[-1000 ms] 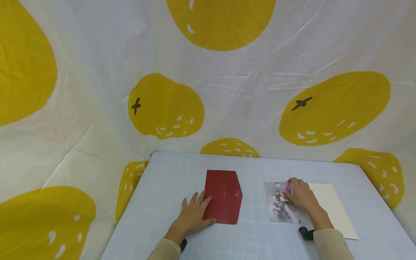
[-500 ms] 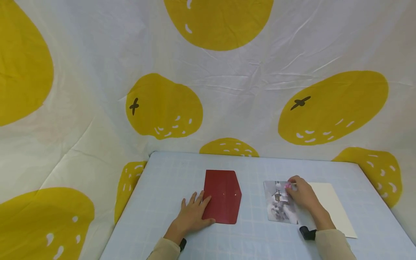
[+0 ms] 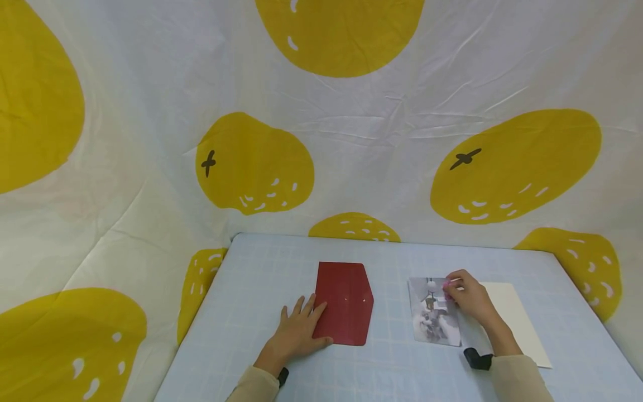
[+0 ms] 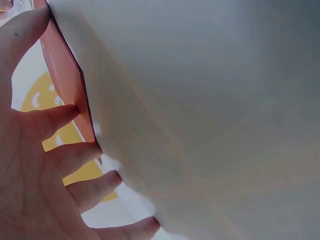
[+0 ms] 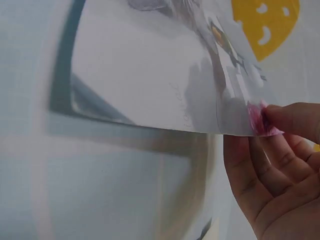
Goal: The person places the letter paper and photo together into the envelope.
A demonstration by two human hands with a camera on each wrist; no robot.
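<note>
A red envelope (image 3: 348, 304) with a pointed flap on its right lies flat, left of the table's middle. My left hand (image 3: 295, 335) rests with spread fingers across its lower left edge and the cloth; in the left wrist view the thumb and some fingertips touch the envelope (image 4: 64, 70). To the right is a greyish picture card (image 3: 433, 315) with a pink patch at its top right corner. My right hand (image 3: 472, 298) pinches that corner between thumb and fingers. The right wrist view shows the card (image 5: 140, 70) tilted, its near edge raised off the cloth.
A cream sheet (image 3: 519, 329) lies on the table to the right, partly behind my right forearm. The table (image 3: 281, 268) has a pale blue checked cloth. A white curtain (image 3: 372, 167) with yellow fruit prints hangs behind it and on the left.
My right hand shifts slightly up and right, its fingers now pinching the card's top corner, where they lay over its right edge before. The left hand and envelope stay still.
</note>
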